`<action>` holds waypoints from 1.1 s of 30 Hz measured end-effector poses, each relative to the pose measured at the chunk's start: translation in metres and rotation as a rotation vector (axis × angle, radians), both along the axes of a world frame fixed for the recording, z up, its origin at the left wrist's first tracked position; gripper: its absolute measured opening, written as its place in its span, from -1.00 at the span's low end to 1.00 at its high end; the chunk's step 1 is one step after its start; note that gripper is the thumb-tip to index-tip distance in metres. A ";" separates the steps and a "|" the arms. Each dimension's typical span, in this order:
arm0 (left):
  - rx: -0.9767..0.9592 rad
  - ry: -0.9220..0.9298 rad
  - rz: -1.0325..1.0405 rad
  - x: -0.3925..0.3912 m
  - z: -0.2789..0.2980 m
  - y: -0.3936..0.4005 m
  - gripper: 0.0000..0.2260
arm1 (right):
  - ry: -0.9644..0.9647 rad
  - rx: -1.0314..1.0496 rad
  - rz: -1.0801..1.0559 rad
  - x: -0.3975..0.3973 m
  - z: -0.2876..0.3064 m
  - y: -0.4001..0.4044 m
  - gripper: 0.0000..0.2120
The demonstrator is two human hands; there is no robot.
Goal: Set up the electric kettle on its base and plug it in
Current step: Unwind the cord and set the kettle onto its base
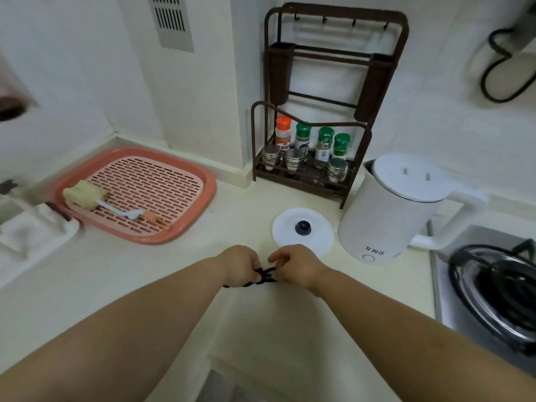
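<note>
A white electric kettle (397,210) stands on the counter at the right, lid shut, handle pointing right. Its round white base (301,230) with a dark centre connector lies flat just left of the kettle, apart from it. In front of the base, my left hand (242,266) and my right hand (298,266) are close together, both gripping a bundled black power cord (265,275) between them. The plug is hidden in my hands.
A brown spice rack (310,158) with several jars stands behind the base. A pink draining tray (139,195) holding a brush sits at the left. A gas stove burner (499,291) is at the right edge. A black cable (499,68) hangs on the far right wall.
</note>
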State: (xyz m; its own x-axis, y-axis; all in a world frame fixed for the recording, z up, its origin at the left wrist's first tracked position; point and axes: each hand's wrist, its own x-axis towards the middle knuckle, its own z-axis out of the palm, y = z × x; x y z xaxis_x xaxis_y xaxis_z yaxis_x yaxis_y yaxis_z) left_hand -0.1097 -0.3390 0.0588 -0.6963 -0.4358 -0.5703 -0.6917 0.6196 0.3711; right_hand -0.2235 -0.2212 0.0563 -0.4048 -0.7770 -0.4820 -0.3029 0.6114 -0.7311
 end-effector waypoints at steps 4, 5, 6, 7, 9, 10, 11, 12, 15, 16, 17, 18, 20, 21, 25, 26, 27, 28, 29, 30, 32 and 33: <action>0.006 0.029 0.038 0.001 0.002 0.001 -0.80 | 0.089 0.036 0.117 0.008 -0.004 -0.003 -0.52; 0.013 0.028 0.031 0.001 0.003 0.000 -0.78 | 0.117 0.052 0.143 0.010 -0.006 -0.003 -0.51; 0.022 0.032 0.027 0.001 0.004 0.000 -0.78 | 0.153 0.068 0.168 0.011 -0.007 -0.004 -0.51; 0.033 0.038 0.023 0.002 0.003 0.001 -0.80 | 0.192 0.084 0.193 0.012 -0.007 -0.005 -0.54; 0.037 0.021 -0.004 0.003 0.002 0.001 -0.79 | 0.232 0.104 0.225 0.013 -0.008 -0.006 -0.65; 0.036 0.001 -0.024 0.004 0.001 0.002 -0.75 | 0.228 0.113 0.226 0.014 -0.009 -0.008 -0.72; 0.043 -0.012 -0.033 0.003 0.000 0.003 -0.73 | 0.224 0.125 0.233 0.014 -0.009 -0.008 -0.76; 0.051 -0.016 -0.037 0.002 0.000 0.002 -0.73 | 0.224 0.133 0.242 0.014 -0.009 -0.009 -0.78; 0.064 0.004 -0.021 -0.003 0.003 -0.002 -0.77 | 0.236 0.122 0.219 0.013 -0.007 -0.010 -0.82; 0.079 0.028 0.007 -0.004 0.005 -0.005 -0.78 | 0.243 0.102 0.200 0.011 -0.006 -0.011 -0.83; 0.098 0.058 0.036 -0.006 0.007 -0.008 -0.78 | 0.249 0.084 0.187 0.010 -0.004 -0.011 -0.82; 0.128 0.084 0.068 -0.008 0.010 -0.011 -0.78 | 0.241 0.070 0.180 0.007 -0.002 -0.011 -0.82; 0.228 0.123 0.161 -0.009 0.015 -0.018 -0.83 | 0.121 0.054 0.140 0.003 0.000 -0.010 -0.85; 0.304 0.138 0.238 -0.009 0.017 -0.022 -0.85 | 0.028 0.051 0.108 0.000 0.001 -0.009 -0.83; 0.583 0.187 0.592 0.001 0.020 -0.032 -0.84 | -0.250 -0.025 0.001 -0.011 0.008 -0.010 -0.82; 0.604 0.185 0.611 0.003 0.019 -0.033 -0.83 | -0.294 -0.055 -0.037 -0.013 0.010 -0.012 -0.82; 0.614 0.190 0.610 0.005 0.019 -0.034 -0.83 | -0.323 -0.080 -0.077 -0.014 0.012 -0.014 -0.82; 0.612 0.208 0.606 0.005 0.019 -0.034 -0.86 | -0.341 -0.100 -0.115 -0.015 0.014 -0.016 -0.83; 0.606 0.236 0.616 0.003 0.020 -0.033 -0.89 | -0.351 -0.112 -0.144 -0.016 0.015 -0.018 -0.85; 0.595 0.266 0.631 0.001 0.020 -0.032 -0.90 | -0.355 -0.121 -0.164 -0.016 0.016 -0.020 -0.85; 0.570 0.308 0.637 -0.004 0.023 -0.030 -0.85 | -0.332 -0.133 -0.182 -0.015 0.016 -0.024 -0.79; 0.572 0.310 0.624 -0.006 0.025 -0.029 -0.83 | -0.307 -0.140 -0.193 -0.014 0.017 -0.026 -0.79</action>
State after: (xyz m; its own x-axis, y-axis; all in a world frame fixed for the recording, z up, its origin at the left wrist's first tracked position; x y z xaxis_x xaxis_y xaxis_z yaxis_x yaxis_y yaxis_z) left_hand -0.1157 -0.3682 0.0836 -0.5866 -0.4937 -0.6420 -0.6577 -0.1720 0.7333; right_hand -0.2374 -0.2476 0.0731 -0.4036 -0.7672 -0.4985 0.0540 0.5239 -0.8501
